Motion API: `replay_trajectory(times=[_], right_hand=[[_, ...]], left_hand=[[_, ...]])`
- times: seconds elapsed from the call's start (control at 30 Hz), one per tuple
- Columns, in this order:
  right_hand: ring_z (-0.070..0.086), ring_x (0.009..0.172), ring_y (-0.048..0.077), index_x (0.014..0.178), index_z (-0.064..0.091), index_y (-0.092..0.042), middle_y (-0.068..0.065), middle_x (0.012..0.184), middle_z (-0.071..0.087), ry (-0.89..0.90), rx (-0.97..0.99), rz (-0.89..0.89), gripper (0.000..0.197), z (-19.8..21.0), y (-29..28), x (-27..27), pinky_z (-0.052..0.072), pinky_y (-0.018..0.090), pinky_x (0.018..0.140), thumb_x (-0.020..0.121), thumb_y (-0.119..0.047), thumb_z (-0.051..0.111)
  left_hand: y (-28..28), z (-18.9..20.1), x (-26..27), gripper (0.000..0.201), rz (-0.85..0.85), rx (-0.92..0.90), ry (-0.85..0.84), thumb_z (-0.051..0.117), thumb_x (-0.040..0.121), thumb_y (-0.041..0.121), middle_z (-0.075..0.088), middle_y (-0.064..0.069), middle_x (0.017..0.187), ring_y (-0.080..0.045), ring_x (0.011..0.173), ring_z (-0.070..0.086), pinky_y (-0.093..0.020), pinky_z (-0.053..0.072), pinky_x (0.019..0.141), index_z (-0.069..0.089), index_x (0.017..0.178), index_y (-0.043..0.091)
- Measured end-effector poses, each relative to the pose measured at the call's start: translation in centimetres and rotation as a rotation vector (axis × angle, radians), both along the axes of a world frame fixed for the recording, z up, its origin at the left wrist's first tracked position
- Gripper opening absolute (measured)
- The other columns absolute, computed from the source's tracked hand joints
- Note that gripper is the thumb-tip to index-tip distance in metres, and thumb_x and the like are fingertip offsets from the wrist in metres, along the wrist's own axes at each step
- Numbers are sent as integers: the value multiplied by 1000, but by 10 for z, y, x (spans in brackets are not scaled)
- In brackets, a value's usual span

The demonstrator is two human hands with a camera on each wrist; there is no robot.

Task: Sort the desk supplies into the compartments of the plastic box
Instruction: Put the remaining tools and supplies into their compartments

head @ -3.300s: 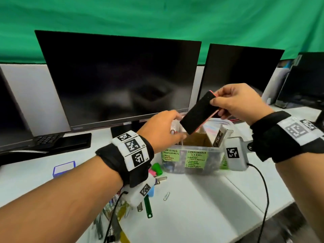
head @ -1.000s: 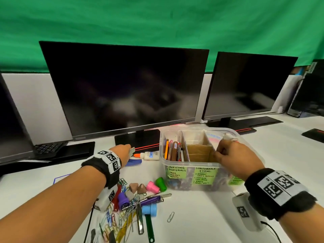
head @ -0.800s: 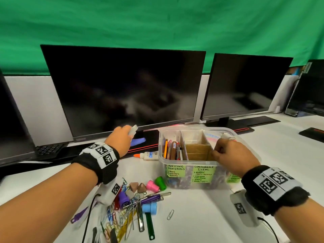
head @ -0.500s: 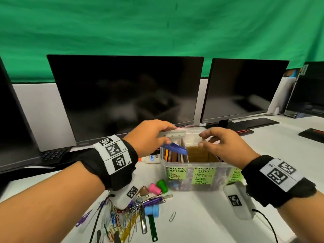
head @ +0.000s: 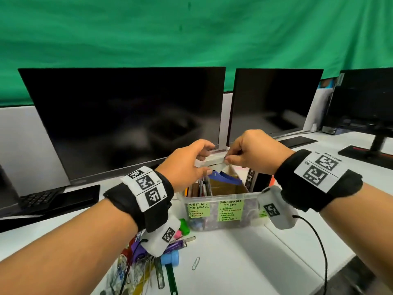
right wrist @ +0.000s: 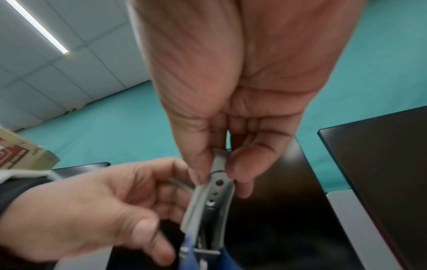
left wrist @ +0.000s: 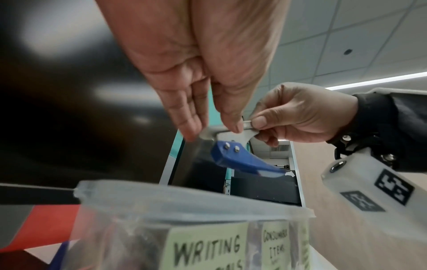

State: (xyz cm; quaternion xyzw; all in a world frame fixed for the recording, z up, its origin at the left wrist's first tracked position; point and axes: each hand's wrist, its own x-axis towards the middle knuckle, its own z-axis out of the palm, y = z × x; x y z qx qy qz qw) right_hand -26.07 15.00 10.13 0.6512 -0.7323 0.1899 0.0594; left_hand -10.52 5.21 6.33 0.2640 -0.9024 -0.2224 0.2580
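Head view shows the surface [head: 244, 262] carrying the box [head: 223, 209] just below both hands, its front labelled for writing materials and consumable items, so held things can drop straight into a compartment. Left hand [head: 187, 165] and right hand [head: 253, 154] meet above the box rim, each pinching one end of a grey stapler [head: 213, 160] with a blue part [left wrist: 240, 160] hanging under it; two hands on it suggest it is being turned or steadied before going in, though which compartment it is meant for I cannot tell. Pens [head: 202, 187] stand in the compartment under the left hand. A pile of loose supplies [head: 153, 258] lies below the left wrist, partly hidden by its camera, and a paperclip [head: 195, 263] sits just beside it. The third label, under the right wrist, is covered.
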Motion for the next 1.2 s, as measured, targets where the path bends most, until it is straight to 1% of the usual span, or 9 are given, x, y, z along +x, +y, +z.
replay_trajectory(times=[0.13, 0.23, 0.37, 0.5, 0.67, 0.8, 0.93, 1.1, 1.2], right_hand=[[56, 72, 21, 84, 75, -6, 8, 79, 69, 83, -44, -193, 25, 9, -7, -30, 39, 25, 64, 86, -28, 65], [50, 69, 26, 84, 72, -1, 8, 64, 54, 140, 48, -343, 24, 2, -18, -55, 36, 25, 62, 83, -24, 65], [53, 68, 26, 84, 69, -3, 6, 62, 52, 172, 277, -408, 22, -15, -33, -65, 39, 25, 55, 83, -25, 66], [53, 63, 24, 68, 60, -7, 4, 59, 51, 198, 378, -420, 26, -20, -47, -61, 42, 26, 59, 83, -27, 67], [48, 51, 16, 53, 42, -13, -5, 22, 42, 223, 510, -449, 43, -19, -61, -53, 39, 22, 50, 85, -28, 66], [53, 57, 19, 56, 43, -13, 0, 52, 51, 181, 558, -487, 42, -20, -65, -53, 47, 25, 59, 87, -28, 66], [51, 50, 15, 55, 47, -14, -6, 24, 46, 180, 611, -541, 42, -25, -74, -56, 50, 27, 66, 86, -35, 66], [60, 43, 12, 60, 58, -10, -3, 40, 61, 7, 653, -549, 31, -29, -79, -67, 55, 25, 60, 85, -25, 68], [64, 41, 11, 67, 64, -5, 3, 52, 70, -107, 761, -528, 22, -33, -77, -66, 58, 30, 69, 85, -17, 69]], left_hand=[[-16, -19, 14, 55, 70, -97, -269, 68, 83, 38, 47, 9, 136, -10, 125, 46, -22, 37, 101, 46, 133, 28], [-29, -42, 18, 65, 95, 38, -385, 57, 88, 45, 34, 1, 149, -17, 139, 33, -32, 30, 114, 33, 145, 23], [-28, -63, 9, 55, 144, 200, -330, 36, 101, 27, 9, -10, 160, -23, 149, 6, -34, 12, 120, 15, 151, 20], [-25, -72, 5, 59, 150, 256, -237, 30, 99, 14, -1, -7, 161, -19, 149, 2, -28, 9, 119, 7, 153, 21], [-27, -68, 6, 61, 138, 270, -302, 29, 99, 15, -6, -9, 160, -21, 149, -1, -31, 7, 119, 2, 153, 22], [-23, -64, 3, 60, 147, 279, -326, 30, 99, 14, -4, -12, 160, -24, 149, 0, -34, 10, 121, 4, 153, 20], [-18, -55, 5, 65, 159, 289, -352, 33, 97, 9, -10, -12, 160, -24, 149, -4, -35, 9, 120, 3, 153, 19], [-15, -53, 6, 65, 172, 324, -348, 33, 96, 12, -13, -14, 159, -27, 149, 5, -36, 16, 120, 4, 153, 23], [-13, -53, 6, 64, 172, 316, -348, 33, 97, 13, -13, -14, 159, -28, 148, 7, -38, 17, 120, 5, 153, 24]])
